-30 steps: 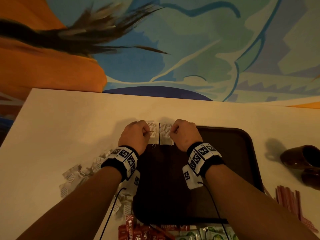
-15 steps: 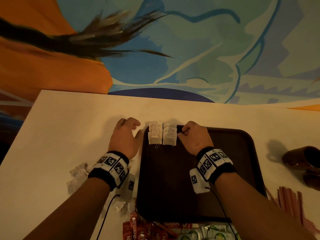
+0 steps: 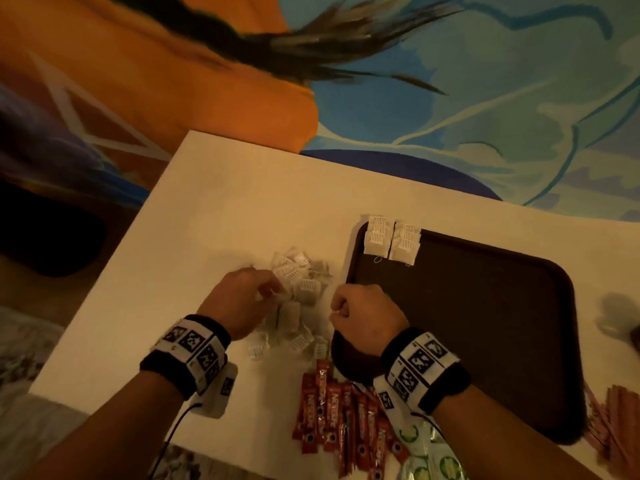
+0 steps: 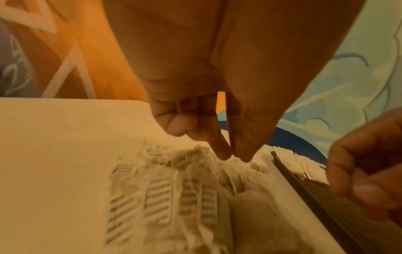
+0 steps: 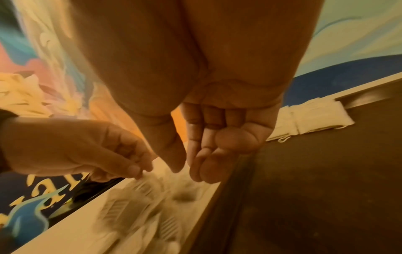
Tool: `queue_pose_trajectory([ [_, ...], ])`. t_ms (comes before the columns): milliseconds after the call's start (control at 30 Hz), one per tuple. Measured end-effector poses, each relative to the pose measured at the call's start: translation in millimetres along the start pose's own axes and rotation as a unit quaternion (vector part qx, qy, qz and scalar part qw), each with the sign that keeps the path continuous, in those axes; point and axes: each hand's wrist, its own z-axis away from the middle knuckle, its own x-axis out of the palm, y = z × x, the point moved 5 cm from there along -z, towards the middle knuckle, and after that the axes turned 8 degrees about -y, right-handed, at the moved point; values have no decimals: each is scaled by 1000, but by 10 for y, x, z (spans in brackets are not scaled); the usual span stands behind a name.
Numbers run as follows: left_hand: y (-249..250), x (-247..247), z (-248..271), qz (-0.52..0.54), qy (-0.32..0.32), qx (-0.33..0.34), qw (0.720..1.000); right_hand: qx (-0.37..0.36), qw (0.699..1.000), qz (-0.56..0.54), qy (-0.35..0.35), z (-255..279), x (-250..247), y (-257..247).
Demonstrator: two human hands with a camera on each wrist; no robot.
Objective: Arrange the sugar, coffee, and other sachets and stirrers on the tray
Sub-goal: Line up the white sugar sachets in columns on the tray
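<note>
A dark brown tray lies on the white table. Two neat stacks of white sachets sit in its far left corner. A loose pile of white sachets lies on the table just left of the tray. My left hand is down on that pile, and its thumb and forefinger tips pinch a sachet at the top. My right hand hovers at the tray's left rim beside the pile. In the right wrist view its fingers are loosely curled and hold nothing.
Red coffee sticks lie fanned at the table's near edge, with green sachets to their right. A bundle of reddish stirrers lies right of the tray. A dark cup shows at the right edge.
Both hands have left the two stacks in the tray's far corner and come back and left to the loose pile. The camera view has swung left.
</note>
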Motion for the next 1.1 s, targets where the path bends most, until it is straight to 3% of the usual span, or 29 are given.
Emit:
queue_pose_trajectory([
  [133,19,217,53,-21,-47,28,998,-1,998,64,-29,18,260,-290],
  [267,122,337,9,-85,-43,89,992,34,998,48,-18,-14,301,-394],
  [467,180,342,-37,-115,-50,98,987,96,993,48,42,-135,134,-377],
  [667,92,305,-4,-92,-30,101,990,109,991,42,66,-287,69,-433],
  [900,-98,130,95,-17,-7,102,995,76,994,1,78,-344,46,-489],
  [1100,-174,-25,263,65,32,110,991,0,991,-83,109,-269,46,-414],
])
